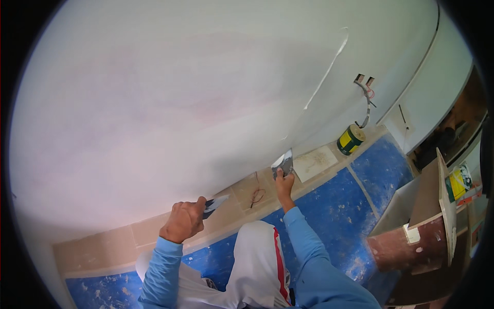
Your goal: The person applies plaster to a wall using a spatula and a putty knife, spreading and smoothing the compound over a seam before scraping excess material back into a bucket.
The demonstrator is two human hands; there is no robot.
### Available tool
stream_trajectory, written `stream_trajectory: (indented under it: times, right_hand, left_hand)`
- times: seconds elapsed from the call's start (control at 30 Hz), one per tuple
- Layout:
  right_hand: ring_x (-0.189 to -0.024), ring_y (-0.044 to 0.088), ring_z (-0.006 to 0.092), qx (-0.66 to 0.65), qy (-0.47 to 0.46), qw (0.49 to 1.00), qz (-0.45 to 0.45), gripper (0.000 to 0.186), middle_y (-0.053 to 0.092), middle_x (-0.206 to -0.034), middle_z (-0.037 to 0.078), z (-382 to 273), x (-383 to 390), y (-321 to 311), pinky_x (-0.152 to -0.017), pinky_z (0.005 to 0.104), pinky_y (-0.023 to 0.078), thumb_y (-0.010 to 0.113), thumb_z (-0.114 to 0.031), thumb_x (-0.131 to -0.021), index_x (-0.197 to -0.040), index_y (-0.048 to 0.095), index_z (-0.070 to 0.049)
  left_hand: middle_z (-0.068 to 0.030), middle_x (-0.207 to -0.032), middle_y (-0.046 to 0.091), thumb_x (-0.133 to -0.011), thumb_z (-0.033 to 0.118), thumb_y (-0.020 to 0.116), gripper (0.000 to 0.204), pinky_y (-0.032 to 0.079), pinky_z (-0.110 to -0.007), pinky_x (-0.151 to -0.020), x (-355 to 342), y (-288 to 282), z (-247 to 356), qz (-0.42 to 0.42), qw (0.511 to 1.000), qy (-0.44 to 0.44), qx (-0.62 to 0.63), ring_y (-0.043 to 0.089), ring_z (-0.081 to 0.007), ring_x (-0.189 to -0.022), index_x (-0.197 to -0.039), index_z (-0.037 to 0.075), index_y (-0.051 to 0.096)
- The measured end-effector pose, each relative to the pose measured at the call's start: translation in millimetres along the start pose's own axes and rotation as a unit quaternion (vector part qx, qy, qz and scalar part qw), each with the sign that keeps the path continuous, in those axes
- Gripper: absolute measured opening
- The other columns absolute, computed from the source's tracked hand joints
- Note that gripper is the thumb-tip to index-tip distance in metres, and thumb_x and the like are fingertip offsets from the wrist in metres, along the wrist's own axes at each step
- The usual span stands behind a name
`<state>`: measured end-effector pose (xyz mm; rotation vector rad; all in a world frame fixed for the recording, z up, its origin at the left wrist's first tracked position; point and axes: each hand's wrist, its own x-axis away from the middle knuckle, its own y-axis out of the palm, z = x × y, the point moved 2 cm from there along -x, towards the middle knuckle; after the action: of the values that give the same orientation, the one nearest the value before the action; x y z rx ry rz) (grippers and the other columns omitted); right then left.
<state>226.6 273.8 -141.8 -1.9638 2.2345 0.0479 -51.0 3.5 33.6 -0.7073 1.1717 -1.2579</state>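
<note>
My left hand (184, 220) is closed round the dark handle of a putty knife (217, 204), its pale blade pointing up to the right, apart from the wall. Farther right, my right hand (284, 186) grips a wide filling knife (282, 164) with white paste on its metal blade. That blade is low by the white wall (170, 108); whether it touches cannot be made out. Up the wall from it runs a raised, slanting streak of white filler (327, 73). Faint pinkish patches show through the wall's white coat.
Blue sheeting (334, 206) with white splatters covers floor beside a tiled strip (98, 250). A green-and-yellow can (351, 139) stands near wires (366, 98) hanging from wall boxes. A pale board (315, 164) lies by the wall. Brown furniture (411, 244) stands at right, another tub (458, 183) behind it.
</note>
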Motion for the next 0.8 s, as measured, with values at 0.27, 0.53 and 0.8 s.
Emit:
stream_trajectory:
  times: [0.27, 0.53, 0.8]
  right_hand:
    - [-0.094, 0.061, 0.0383, 0.214, -0.298, 0.915, 0.169, 0.030, 0.064, -0.104, 0.025, -19, 2, 79, -0.082, 0.0451, 0.046, 0.057, -0.017, -0.093, -0.108, 0.057, 0.009]
    - [-0.087, 0.065, 0.0297, -0.048, 0.131, 0.990, 0.024, 0.026, 0.066, -0.093, 0.016, 21, 73, 66, -0.079, 0.0419, 0.051, 0.062, -0.009, -0.086, -0.107, 0.061, 0.008]
    - [-0.092, 0.066, 0.0337, -0.338, 0.269, 0.901, 0.027, 0.032, 0.064, -0.104, 0.015, 59, -30, 23, -0.072, 0.0524, 0.058, 0.059, 0.001, -0.082, -0.114, 0.057, 0.002]
  left_hand:
    - [-0.0155, -0.056, 0.056, -0.080, 0.000, 0.060, 0.014, 0.045, -0.046, -0.051, 1, -6, 2, 0.018, 0.999, 0.014, 0.025, 0.059, -0.0374, -0.055, -0.091, 0.003, 0.052]
    - [-0.0169, -0.056, 0.056, -0.079, 0.000, 0.061, 0.016, 0.045, -0.046, -0.050, 2, 6, -11, 0.021, 0.999, -0.022, 0.025, 0.060, -0.0387, -0.056, -0.091, 0.003, 0.051]
    - [-0.0148, -0.059, 0.059, -0.082, 0.003, 0.060, 0.013, 0.046, -0.047, -0.054, 2, 8, -11, 0.002, 1.000, -0.018, -0.012, 0.061, -0.0363, -0.056, -0.091, 0.005, 0.051]
